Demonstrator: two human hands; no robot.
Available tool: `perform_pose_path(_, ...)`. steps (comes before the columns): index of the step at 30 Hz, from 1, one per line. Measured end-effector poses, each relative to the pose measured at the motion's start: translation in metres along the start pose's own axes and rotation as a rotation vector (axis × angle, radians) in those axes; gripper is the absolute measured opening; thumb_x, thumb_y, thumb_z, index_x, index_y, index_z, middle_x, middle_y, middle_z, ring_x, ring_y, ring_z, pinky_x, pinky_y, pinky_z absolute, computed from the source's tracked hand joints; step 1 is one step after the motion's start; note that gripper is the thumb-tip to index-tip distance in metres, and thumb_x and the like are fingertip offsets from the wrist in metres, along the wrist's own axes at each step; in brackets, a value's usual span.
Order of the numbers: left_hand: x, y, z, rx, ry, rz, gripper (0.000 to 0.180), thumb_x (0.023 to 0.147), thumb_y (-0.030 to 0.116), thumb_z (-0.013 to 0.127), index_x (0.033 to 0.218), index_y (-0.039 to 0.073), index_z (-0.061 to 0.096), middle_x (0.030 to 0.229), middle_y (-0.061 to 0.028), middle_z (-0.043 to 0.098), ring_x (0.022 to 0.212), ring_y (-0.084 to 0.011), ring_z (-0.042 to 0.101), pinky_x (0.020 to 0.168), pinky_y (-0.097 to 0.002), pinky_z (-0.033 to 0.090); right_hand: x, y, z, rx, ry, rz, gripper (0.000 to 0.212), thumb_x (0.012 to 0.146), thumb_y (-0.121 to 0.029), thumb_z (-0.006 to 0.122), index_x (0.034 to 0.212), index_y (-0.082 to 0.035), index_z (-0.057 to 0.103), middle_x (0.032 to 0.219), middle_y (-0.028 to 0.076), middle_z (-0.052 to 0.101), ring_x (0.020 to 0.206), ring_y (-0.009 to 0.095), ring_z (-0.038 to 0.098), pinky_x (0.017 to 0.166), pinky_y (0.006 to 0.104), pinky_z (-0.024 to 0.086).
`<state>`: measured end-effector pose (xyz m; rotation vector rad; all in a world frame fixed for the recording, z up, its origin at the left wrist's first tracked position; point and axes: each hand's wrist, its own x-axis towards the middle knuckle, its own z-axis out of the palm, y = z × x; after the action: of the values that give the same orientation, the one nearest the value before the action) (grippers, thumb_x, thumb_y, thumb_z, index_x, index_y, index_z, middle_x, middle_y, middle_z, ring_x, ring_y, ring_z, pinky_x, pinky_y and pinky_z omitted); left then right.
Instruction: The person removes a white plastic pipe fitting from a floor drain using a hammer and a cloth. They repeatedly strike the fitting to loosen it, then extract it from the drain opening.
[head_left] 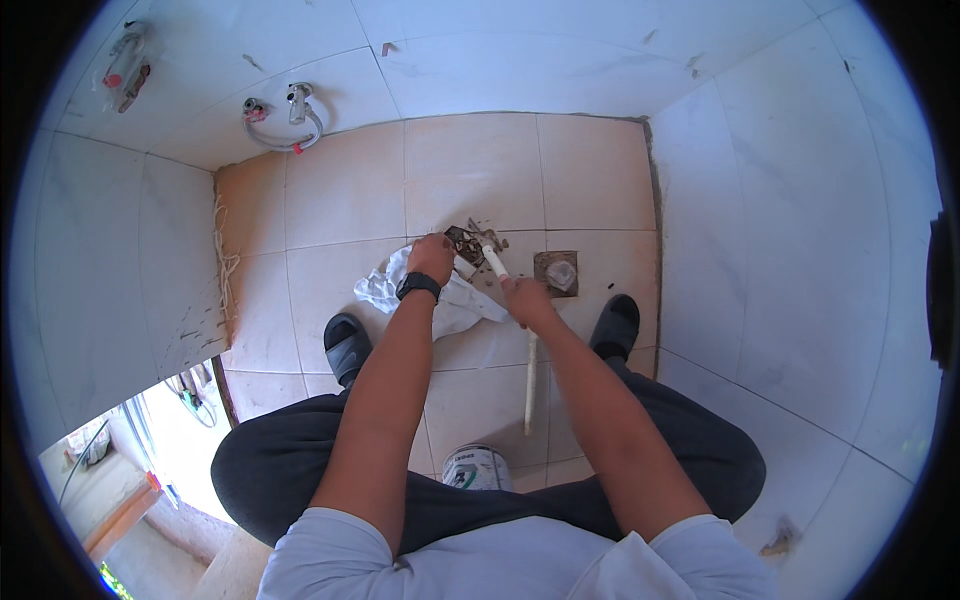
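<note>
My right hand (527,301) is closed around a cream tube-like handle (494,261), which slants up and left to a broken patch of floor. A thin pale stick (530,390) shows below that wrist; I cannot tell whether it belongs to the same tool. Curled at the left edge of the patch is my left hand (432,257); whatever its fingers hold is hidden. Dark rubble (467,243) and small crumbs lie between the hands. A crumpled white cloth or sack (462,308) spreads under my left wrist.
A square floor opening (556,274) with a pale plug lies to the right. A white bucket (476,468) stands between my legs. Metal valves with a hose (300,104) project from the back wall. A low opening (180,420) is at left, by a cord (226,270).
</note>
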<state>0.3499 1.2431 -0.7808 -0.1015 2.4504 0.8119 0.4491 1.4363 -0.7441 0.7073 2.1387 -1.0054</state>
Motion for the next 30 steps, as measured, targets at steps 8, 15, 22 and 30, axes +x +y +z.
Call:
perform_pose_path(8,-0.005,-0.015,0.017,0.097,0.147,0.251,0.038,0.087,0.002,0.055,0.118,0.014,0.072,0.128,-0.013,0.064,0.122,-0.0351,0.056,0.104,-0.045,0.047,-0.018,-0.003,0.021,0.232,0.075,0.081,0.056,0.103,-0.045,0.048,0.083,0.005,0.063,0.056,0.012,0.056,0.042,0.024,0.057,0.041,0.038,0.047)
perform_pose_path(15,0.002,-0.013,0.012,0.165,0.074,0.27,0.03,0.083,0.003,0.064,0.107,0.016,0.077,0.12,-0.0151,0.063,0.114,-0.0351,0.06,0.101,-0.0432,0.049,-0.019,0.008,0.018,0.218,0.063,0.007,0.058,0.102,-0.045,0.05,0.087,0.009,0.065,0.069,0.024,0.065,0.053,0.035,0.066,0.048,0.0446,0.052)
perform_pose_path(22,0.017,-0.002,-0.007,0.4,-0.117,0.443,0.02,0.083,0.006,0.067,0.098,0.016,0.076,0.112,-0.0142,0.062,0.103,-0.037,0.065,0.092,-0.0431,0.054,-0.017,0.022,0.014,0.236,0.088,-0.026,0.059,0.102,-0.046,0.048,0.086,0.007,0.066,0.067,0.022,0.064,0.05,0.034,0.064,0.049,0.0445,0.052)
perform_pose_path(30,0.005,0.029,-0.008,0.75,-0.136,0.736,0.018,0.084,0.007,0.065,0.099,0.015,0.07,0.112,-0.008,0.062,0.107,-0.0299,0.061,0.089,-0.0424,0.056,-0.017,0.045,-0.002,0.307,0.109,-0.023,0.06,0.103,-0.045,0.046,0.086,0.009,0.067,0.064,0.021,0.064,0.049,0.033,0.063,0.048,0.0437,0.052)
